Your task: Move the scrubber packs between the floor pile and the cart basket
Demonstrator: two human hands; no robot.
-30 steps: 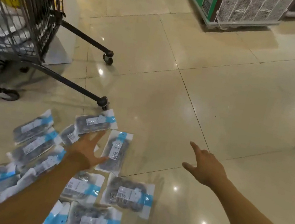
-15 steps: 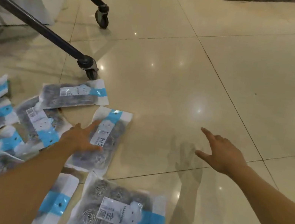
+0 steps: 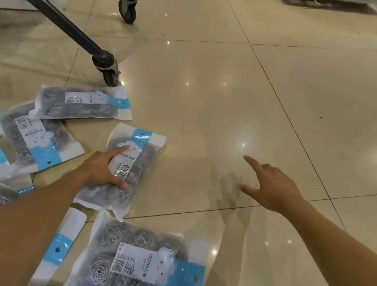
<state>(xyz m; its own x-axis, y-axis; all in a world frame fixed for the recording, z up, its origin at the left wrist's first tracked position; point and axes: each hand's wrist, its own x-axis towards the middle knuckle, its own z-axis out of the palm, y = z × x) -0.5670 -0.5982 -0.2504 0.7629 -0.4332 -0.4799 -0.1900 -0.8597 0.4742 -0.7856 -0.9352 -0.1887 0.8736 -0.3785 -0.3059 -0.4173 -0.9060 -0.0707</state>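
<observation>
STEP: you are taking hold of one scourer pack (image 3: 128, 170) on the floor (image 3: 290, 97) | HANDS: left hand (image 3: 103, 168) grips the pack's left edge, thumb across it; right hand (image 3: 272, 184) hovers loose-fingered, empty | NEXT: likely lift clear of neighbouring packs (image 3: 84, 103).

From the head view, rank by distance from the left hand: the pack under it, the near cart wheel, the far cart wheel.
1. Pack under the left hand: pack, touching.
2. Near cart wheel, beyond it.
3. Far cart wheel, farthest back.
</observation>
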